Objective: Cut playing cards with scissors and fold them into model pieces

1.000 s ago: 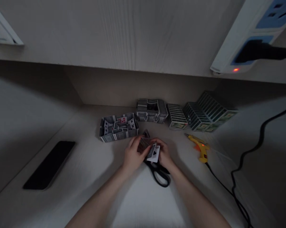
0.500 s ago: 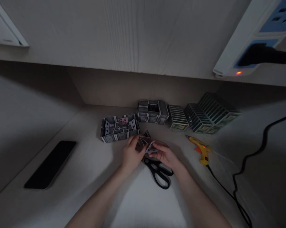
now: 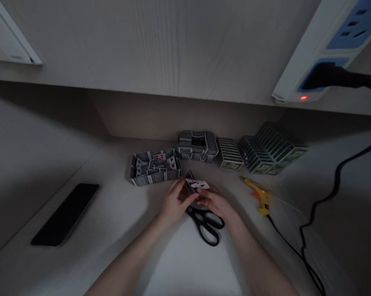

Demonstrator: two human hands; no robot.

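Between my hands is a small bundle of playing cards (image 3: pixel 200 184), some faces showing, one with black club marks. My left hand (image 3: pixel 175 201) grips the cards' left side with its thumb and fingers. My right hand (image 3: pixel 214 200) pinches a white-faced card from the right. Just behind them a dark folded card piece (image 3: pixel 190 174) lies on the table, partly hidden. Black-handled scissors (image 3: pixel 206 225) lie below my hands, their blades covered. Beyond my left hand stands an open box made of playing cards (image 3: pixel 151 177), with loose cards inside.
A second card-built box (image 3: pixel 198 152) and several striped card-built blocks (image 3: pixel 231 153) stand along the back. A yellow glue gun (image 3: pixel 261 195) lies at right, its cord trailing. A black phone (image 3: pixel 65 214) lies at left. Overhead, a power strip (image 3: pixel 315 61) hangs on a panel (image 3: pixel 161 45).
The card in my right hand has turned so its white face shows upward. My left thumb has shifted right toward it. The scissors, boxes and glue gun stay in place.
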